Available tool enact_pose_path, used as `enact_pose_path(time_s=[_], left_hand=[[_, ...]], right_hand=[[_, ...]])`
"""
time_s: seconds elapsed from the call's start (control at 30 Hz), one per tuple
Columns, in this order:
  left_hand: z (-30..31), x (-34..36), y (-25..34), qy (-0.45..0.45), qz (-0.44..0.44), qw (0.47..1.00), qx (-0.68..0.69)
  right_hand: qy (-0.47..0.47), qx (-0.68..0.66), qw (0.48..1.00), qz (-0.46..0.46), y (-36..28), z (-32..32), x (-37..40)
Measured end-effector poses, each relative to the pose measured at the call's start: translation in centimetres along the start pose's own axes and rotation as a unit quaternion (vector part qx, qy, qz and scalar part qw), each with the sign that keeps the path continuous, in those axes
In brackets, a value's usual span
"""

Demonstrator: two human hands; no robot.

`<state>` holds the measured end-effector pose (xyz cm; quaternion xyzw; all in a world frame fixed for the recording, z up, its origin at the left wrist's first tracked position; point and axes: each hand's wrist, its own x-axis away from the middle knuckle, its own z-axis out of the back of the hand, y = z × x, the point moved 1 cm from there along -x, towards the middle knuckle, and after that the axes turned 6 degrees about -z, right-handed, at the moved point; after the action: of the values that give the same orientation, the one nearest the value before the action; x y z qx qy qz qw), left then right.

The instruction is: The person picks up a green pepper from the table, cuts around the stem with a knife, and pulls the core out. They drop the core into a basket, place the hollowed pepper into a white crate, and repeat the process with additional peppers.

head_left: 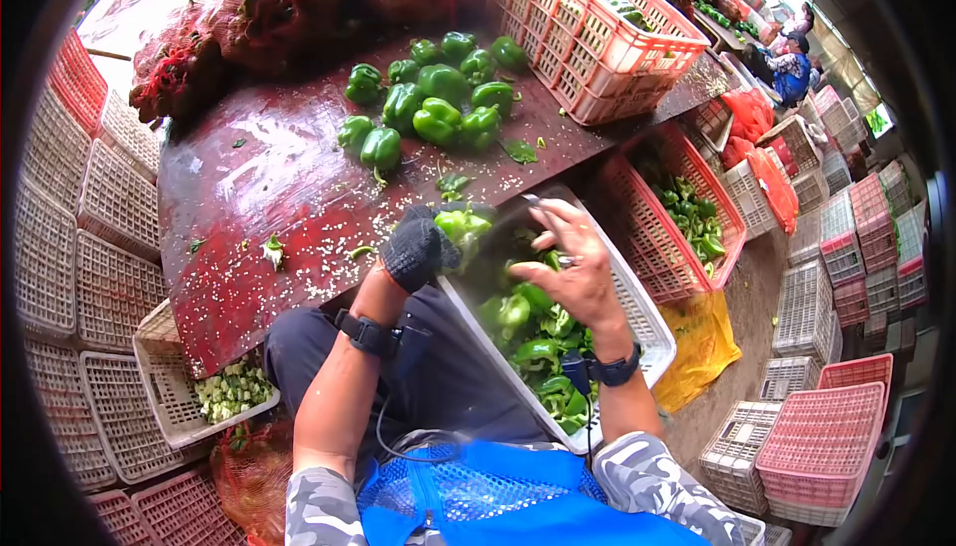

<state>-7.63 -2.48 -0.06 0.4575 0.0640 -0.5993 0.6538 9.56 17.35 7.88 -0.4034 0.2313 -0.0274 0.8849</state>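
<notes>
My left hand (418, 247), in a dark knit glove, grips a green bell pepper (464, 226) at the rim of a white crate (652, 322) on my lap. My right hand (571, 262), bare with a ring, is closed on a small knife whose blade tip (531, 199) points toward the pepper. The crate holds several cut green pepper pieces (533, 342). On the red table (269, 197) in front lies a heap of whole green peppers (433, 103), apart from both hands.
A red crate (588, 33) stands at the table's far right, another red crate with peppers (687, 217) lies to my right. A white crate of scraps (224, 392) sits lower left. Stacked crates surround me. Red mesh sacks (269, 8) lie at the back; people (792, 63) work far right.
</notes>
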Motion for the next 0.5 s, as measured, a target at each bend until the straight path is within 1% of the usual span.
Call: enact_pose_path(time_s=[0.03, 0.07, 0.1, 0.17, 0.2, 0.23, 0.27, 0.3, 0.33, 0.37, 0.43, 0.5], left_hand=[[0.4, -0.6, 0.9, -0.019, -0.037, 0.995, -0.09], [-0.4, -0.7, 0.2, -0.016, -0.052, 0.997, -0.05], [-0.2, -0.8, 0.5, -0.018, -0.053, 0.997, -0.048], [0.7, -0.9, 1.0, -0.185, 0.015, 0.981, -0.057], [0.7, -0.7, 1.1, -0.159, -0.015, 0.982, -0.099], [0.8, -0.1, 1.3, -0.16, -0.017, 0.982, -0.098], [1.0, 0.2, 1.4, -0.139, -0.005, 0.987, -0.082], [0.8, -0.2, 1.3, -0.117, -0.006, 0.991, -0.06], [0.5, 0.1, 0.8, -0.119, -0.008, 0.99, -0.072], [0.0, 0.5, 0.2, -0.122, -0.013, 0.989, -0.081], [0.4, -0.9, 1.8, -0.104, 0.006, 0.995, 0.008], [-0.8, 0.2, 0.7, -0.047, 0.032, 0.995, 0.079]], right_hand=[[-0.032, -0.023, 0.999, 0.001, -1.5, -0.5, -0.6], [-0.052, 0.071, 0.994, 0.064, -1.9, -1.2, -1.2], [-0.085, 0.043, 0.995, 0.043, -3.1, -1.8, -1.8], [-0.087, 0.099, 0.985, 0.109, -3.2, -2.9, -2.7], [-0.086, 0.1, 0.985, 0.11, -3.0, -3.3, -3.0], [-0.114, 0.098, 0.984, 0.1, -2.7, -3.6, -3.1], [-0.137, 0.1, 0.982, 0.089, -2.1, -3.9, -3.1], [-0.093, 0.106, 0.982, 0.122, -1.0, -5.0, -2.9], [-0.094, 0.103, 0.98, 0.139, -1.5, -4.7, -2.9], [-0.094, 0.103, 0.981, 0.137, -1.5, -4.6, -2.7], [-0.104, 0.085, 0.98, 0.144, -1.7, -4.2, -2.7], [-0.109, 0.096, 0.98, 0.135, -1.4, -4.5, -2.8]])
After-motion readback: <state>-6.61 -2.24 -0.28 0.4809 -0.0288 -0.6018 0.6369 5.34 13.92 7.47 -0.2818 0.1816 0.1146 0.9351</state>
